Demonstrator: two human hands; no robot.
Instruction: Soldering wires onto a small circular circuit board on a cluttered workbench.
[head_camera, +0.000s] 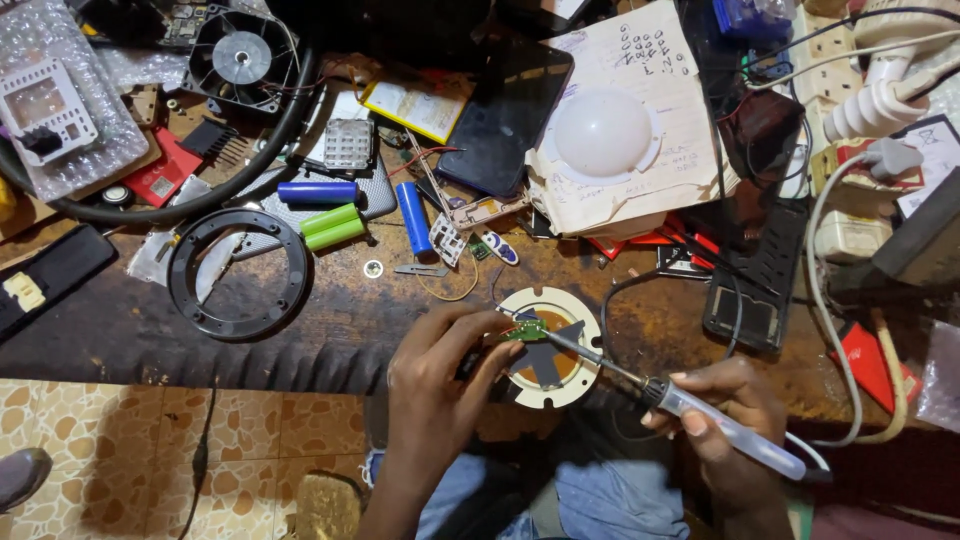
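Note:
My left hand (445, 375) pinches a small green circuit board (527, 331) over a round white lamp plate (553, 348) with a dark star-shaped cutout, at the front edge of the workbench. My right hand (728, 415) grips a soldering iron (690, 405) by its clear and blue handle. The iron's thin metal tip reaches left and touches the green board. A white cable runs off from the iron's rear end toward the right.
On the cluttered wooden bench (330, 320) lie a black ring (238, 272), blue (413, 217) and green cylindrical cells (333, 226), a fan (240, 58), a white dome on paper (603, 130), a dark phone (508, 115) and a power strip (850, 70). Tiled floor (150, 460) lies below left.

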